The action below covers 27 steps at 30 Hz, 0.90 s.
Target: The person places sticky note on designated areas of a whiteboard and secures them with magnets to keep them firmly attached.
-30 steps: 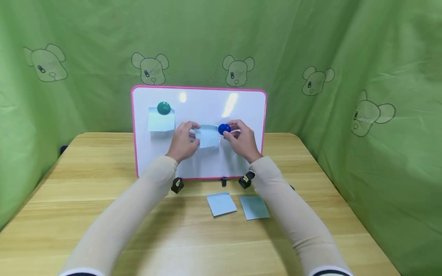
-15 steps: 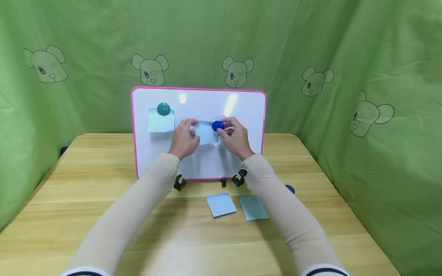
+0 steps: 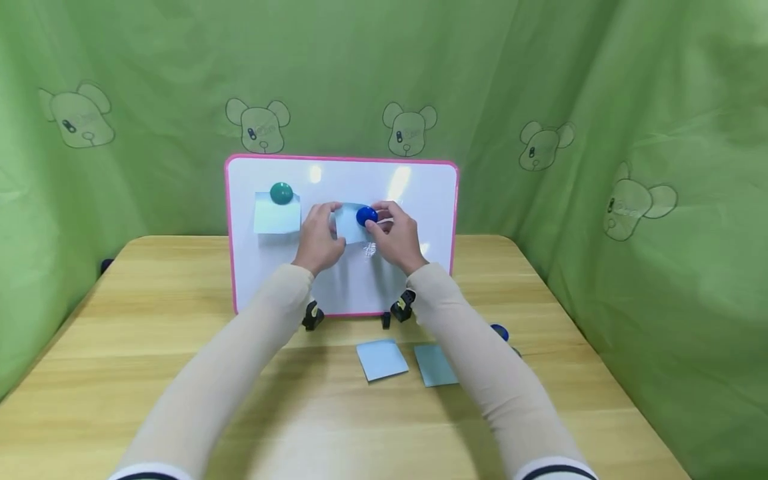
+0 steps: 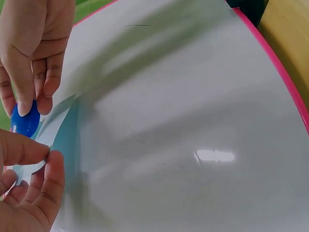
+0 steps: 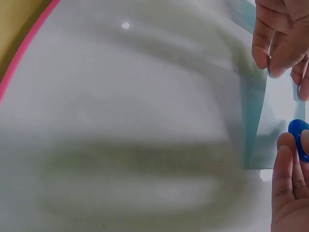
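Note:
A light blue sticky note (image 3: 348,228) is against the upright whiteboard (image 3: 336,293), near its middle. My left hand (image 3: 320,241) pinches the note's left side between thumb and fingers, as the left wrist view shows. In that view the paper (image 4: 63,118) stands at an angle off the board. My right hand (image 3: 399,240) holds a round blue magnet (image 3: 367,215) between thumb and fingers, in front of the note's upper right part. Whether the magnet touches the paper cannot be told. To the left, a green magnet (image 3: 281,193) pins another pale note (image 3: 277,217).
Two blue notes, a lighter one (image 3: 381,360) and a darker one (image 3: 435,366), lie on the wooden table (image 3: 336,427) before the board. Another blue magnet (image 3: 499,331) lies beyond my right sleeve, a greenish edge beside it. A green curtain (image 3: 336,73) hangs behind.
My right hand has moved left with the blue magnet, from the note's right edge to over its upper right part. My left hand keeps its pinch; the note has risen slightly on the board.

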Available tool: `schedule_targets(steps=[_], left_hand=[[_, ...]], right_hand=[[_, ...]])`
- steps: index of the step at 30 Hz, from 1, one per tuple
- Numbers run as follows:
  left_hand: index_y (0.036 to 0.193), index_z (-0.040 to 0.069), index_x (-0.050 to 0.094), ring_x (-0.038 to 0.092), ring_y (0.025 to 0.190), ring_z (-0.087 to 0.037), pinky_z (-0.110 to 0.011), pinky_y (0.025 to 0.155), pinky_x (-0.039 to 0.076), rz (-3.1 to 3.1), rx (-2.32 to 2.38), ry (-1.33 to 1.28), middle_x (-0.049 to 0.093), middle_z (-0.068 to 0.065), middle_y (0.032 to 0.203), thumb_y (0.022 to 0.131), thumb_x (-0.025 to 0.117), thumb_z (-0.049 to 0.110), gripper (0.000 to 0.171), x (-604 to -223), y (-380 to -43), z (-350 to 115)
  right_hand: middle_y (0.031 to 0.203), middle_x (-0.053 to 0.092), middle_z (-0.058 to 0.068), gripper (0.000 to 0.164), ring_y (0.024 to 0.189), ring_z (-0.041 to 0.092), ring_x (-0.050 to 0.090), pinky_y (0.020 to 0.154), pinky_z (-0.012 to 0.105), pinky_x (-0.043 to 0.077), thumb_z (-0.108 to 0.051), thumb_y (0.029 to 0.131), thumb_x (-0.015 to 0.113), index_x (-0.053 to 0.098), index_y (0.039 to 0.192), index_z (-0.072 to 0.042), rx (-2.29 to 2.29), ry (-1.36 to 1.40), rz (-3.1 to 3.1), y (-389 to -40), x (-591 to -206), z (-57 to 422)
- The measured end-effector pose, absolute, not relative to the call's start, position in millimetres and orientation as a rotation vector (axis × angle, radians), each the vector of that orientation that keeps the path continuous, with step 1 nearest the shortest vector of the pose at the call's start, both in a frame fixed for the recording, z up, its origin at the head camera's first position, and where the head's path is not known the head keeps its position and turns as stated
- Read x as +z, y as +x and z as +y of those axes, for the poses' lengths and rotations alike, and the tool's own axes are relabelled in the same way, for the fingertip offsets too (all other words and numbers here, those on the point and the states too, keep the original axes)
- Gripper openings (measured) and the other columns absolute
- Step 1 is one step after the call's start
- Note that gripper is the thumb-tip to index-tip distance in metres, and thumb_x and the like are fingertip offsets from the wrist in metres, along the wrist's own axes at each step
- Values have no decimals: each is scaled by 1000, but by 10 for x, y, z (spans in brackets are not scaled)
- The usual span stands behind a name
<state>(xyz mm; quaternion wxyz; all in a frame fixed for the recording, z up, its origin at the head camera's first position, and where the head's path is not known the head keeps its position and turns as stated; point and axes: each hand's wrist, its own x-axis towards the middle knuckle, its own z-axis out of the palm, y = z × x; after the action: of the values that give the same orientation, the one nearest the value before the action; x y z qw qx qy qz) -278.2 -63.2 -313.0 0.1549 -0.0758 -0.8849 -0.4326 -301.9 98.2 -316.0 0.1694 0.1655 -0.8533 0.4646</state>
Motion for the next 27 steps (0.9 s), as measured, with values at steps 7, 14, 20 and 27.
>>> schedule_targets(steps=[7, 14, 20, 27], left_hand=[[140, 4, 44, 51, 100, -22, -32, 87, 50, -2538, -1201, -238, 45, -12, 136, 82, 67, -5, 63, -3129, -2816, -639], [138, 4, 46, 52, 103, -23, -32, 85, 51, -2549, -1231, -205, 42, -12, 137, 83, 66, -5, 59, -3084, -2834, -647], [139, 4, 45, 50, 101, -22, -31, 84, 50, -2559, -1244, -178, 41, -11, 137, 85, 65, -3, 58, -3071, -2838, -648], [140, 4, 44, 48, 100, -22, -32, 85, 48, -2562, -1245, -168, 40, -10, 134, 84, 64, -5, 59, -3071, -2869, -659]], right_hand=[[105, 65, 15, 29, 88, 24, 66, 78, 31, 56, -10, 92, 65, 60, 120, -5, 1333, 476, -2379, -3040, -3126, 908], [106, 64, 14, 29, 90, 22, 66, 79, 30, 56, -12, 94, 63, 59, 122, -6, 1339, 458, -2374, -3064, -3096, 821], [106, 65, 14, 30, 89, 21, 66, 77, 28, 56, -12, 94, 64, 60, 123, -6, 1341, 451, -2357, -3097, -3091, 759], [105, 66, 15, 30, 88, 22, 66, 78, 29, 55, -10, 93, 64, 61, 123, -5, 1329, 415, -2337, -3117, -3087, 720]])
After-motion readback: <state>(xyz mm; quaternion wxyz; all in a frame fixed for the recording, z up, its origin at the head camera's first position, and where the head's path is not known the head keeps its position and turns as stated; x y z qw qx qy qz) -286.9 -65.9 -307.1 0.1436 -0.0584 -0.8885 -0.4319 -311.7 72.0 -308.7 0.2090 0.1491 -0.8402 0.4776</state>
